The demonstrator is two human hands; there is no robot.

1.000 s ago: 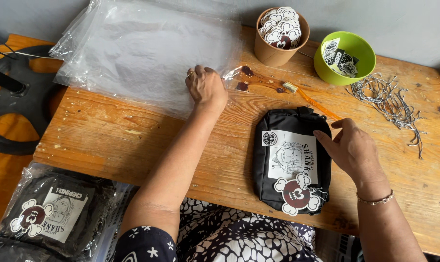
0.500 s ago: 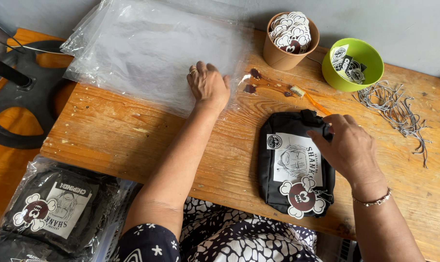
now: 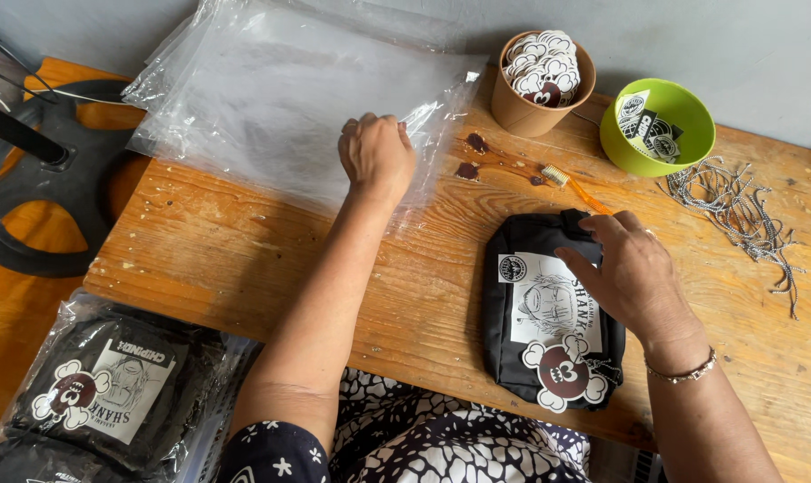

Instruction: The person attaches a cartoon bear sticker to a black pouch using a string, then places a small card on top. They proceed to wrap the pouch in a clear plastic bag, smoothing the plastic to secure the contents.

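Pouch: black pouch (image 3: 549, 313) lies flat on the wooden table (image 3: 244, 259), near its front edge, right of centre; its long axis runs from the far side toward the person, tilted slightly, printed label and skull-shaped tag facing up.
Right hand: right hand (image 3: 633, 273) rests on the pouch's upper right part, fingers spread and flat, pinching nothing.
Left hand: left hand (image 3: 376, 154) is curled, pinching the near right corner of the stack of clear plastic bags (image 3: 280, 89).
Surface: worn bare planks against a grey wall.
Far edge: paper cup of stickers (image 3: 538, 85), green bowl (image 3: 658, 125), heap of ball chains (image 3: 741, 210).
Open room: bare wood between bags and pouch.
Left: bagged pouches (image 3: 110, 385) below the table edge.
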